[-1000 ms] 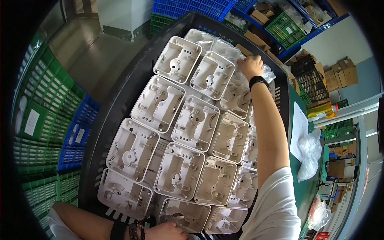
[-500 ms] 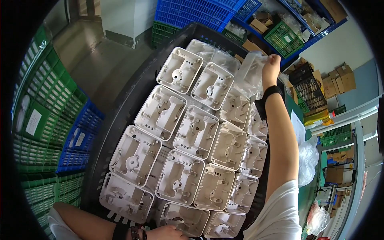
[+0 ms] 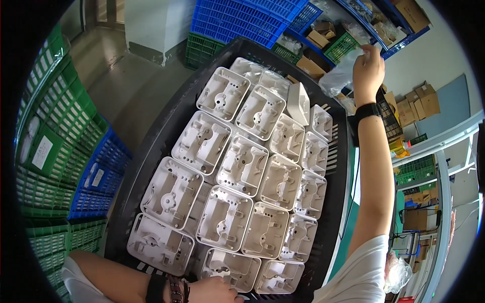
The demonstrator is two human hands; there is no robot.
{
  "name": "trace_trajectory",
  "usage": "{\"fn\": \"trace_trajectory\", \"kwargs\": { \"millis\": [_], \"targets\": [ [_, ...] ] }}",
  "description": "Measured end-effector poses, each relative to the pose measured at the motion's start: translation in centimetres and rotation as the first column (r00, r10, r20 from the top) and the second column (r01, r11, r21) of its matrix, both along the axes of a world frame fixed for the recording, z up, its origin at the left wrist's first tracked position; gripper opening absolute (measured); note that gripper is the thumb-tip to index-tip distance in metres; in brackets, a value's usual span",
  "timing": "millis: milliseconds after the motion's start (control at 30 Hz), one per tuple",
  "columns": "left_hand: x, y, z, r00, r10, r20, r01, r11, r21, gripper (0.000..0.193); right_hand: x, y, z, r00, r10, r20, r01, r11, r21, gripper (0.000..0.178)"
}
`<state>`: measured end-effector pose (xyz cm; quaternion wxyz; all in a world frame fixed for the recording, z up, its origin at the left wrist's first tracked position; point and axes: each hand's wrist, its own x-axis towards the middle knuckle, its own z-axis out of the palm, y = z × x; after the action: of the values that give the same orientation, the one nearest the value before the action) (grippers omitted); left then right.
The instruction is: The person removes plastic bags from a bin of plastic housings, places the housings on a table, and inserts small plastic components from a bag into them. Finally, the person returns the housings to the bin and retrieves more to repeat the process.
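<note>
While the left hand (image 3: 214, 290) rests at the near edge of the black crate (image 3: 151, 146), fingers curled against a white moulded housing (image 3: 230, 267), rows of like housings fill the crate ahead of it. Up at the far right corner, the right hand (image 3: 368, 65) pinches a clear plastic sheet (image 3: 339, 77), lifted above the parts. A sound way, I judge, is to raise the sheet slowly and evenly, so it does not snag the housing tipped on edge (image 3: 299, 103) just left of that hand.

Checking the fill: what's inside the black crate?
The black crate holds white moulded housings in close rows, open side up, one on edge. The crate floor and anything underneath are mostly covered.
</note>
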<state>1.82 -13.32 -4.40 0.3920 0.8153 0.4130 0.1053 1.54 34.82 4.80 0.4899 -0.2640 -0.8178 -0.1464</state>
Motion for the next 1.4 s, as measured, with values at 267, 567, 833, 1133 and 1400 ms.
{"fn": "trace_trajectory", "kwargs": {
  "millis": [267,567,833,1133,1400],
  "targets": [
    [0.4,0.0,-0.3,0.999,0.009,0.034,-0.011,0.999,0.052,0.029,-6.3,-3.6,-9.6,0.744,-0.042,0.666,0.325,0.894,-0.308,0.022],
    [1.1,-0.3,-1.0,0.995,0.016,0.102,-0.021,0.999,0.045,0.024,-4.6,1.3,-17.7,0.886,0.115,0.449,0.320,0.549,-0.772,0.041],
    [1.0,-0.3,-1.4,0.994,0.076,0.083,-0.093,0.969,0.229,0.018,-6.9,-1.5,-16.2,0.805,-0.160,0.572,0.502,0.698,-0.510,0.028],
    [1.0,-0.4,-1.1,0.996,0.003,0.086,-0.017,0.986,0.167,0.020,-4.2,3.3,-15.7,0.965,-0.213,0.154,0.253,0.910,-0.328,0.022],
    [0.8,-0.2,-1.2,0.997,0.026,0.075,-0.035,0.992,0.125,0.023,-4.8,0.9,-10.9,0.996,0.011,0.086,0.049,0.746,-0.664,0.031]
  ]
}}
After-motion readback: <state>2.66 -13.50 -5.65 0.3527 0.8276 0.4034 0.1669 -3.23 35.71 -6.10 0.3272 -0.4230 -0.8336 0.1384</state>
